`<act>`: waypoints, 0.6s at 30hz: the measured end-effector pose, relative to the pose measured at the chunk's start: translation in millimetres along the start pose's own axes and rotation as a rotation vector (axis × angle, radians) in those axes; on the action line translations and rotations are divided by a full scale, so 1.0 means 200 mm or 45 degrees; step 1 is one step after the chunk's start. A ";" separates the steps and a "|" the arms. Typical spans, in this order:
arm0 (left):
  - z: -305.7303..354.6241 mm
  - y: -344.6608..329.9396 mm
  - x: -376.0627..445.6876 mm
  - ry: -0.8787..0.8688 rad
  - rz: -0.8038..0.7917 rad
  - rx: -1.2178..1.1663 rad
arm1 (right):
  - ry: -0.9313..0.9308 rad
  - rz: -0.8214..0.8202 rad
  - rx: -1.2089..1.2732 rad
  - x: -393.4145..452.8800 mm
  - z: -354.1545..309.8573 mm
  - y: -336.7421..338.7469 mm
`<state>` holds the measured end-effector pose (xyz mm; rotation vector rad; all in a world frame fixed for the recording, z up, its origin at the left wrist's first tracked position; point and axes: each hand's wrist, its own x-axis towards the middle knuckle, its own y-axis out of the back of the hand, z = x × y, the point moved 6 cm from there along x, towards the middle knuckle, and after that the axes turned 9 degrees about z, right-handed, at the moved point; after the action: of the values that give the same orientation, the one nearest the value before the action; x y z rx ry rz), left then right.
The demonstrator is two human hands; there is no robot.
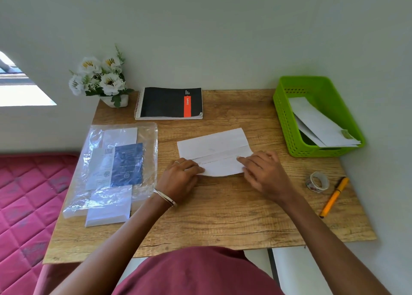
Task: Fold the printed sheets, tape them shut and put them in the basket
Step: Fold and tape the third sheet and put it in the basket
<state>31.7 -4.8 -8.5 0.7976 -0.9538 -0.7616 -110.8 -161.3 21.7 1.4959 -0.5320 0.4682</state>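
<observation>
Wood desk (223,216): your left hand (180,176) pinched the near flap's left end with curled fingers. Your right hand (265,174) pressed its right end, fingers together and fairly straight, sheet (214,143) lying mid-desk. Flap bowed, so you needed to square the edges before creasing outward; tape roll (317,181) sat right, basket (287,120) beyond.

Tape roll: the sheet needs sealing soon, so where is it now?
In the head view the tape roll lies on the table's right side, just left of the orange pen, nearer the person than the green basket.
</observation>
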 end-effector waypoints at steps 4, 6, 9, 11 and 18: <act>-0.06 0.08 0.01 0.339 0.238 -0.325 | -0.514 -0.146 0.405 -0.05 0.11 -0.01; -0.11 0.10 0.01 0.557 0.298 -0.410 | -0.788 -0.073 0.606 -0.08 0.15 -0.02; -0.17 0.08 0.00 0.811 0.272 -0.455 | -1.236 0.126 0.916 -0.10 0.22 -0.06; -0.19 0.07 0.00 0.932 0.262 -0.493 | -1.379 0.155 0.972 -0.09 0.24 -0.10; -0.26 0.04 0.03 1.147 0.308 -0.465 | -1.497 0.177 0.631 -0.07 0.26 -0.21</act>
<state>82.8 6.7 -16.7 0.5881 -0.0843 -0.2802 -99.6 -214.7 -21.0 2.1520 -1.5170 -0.2712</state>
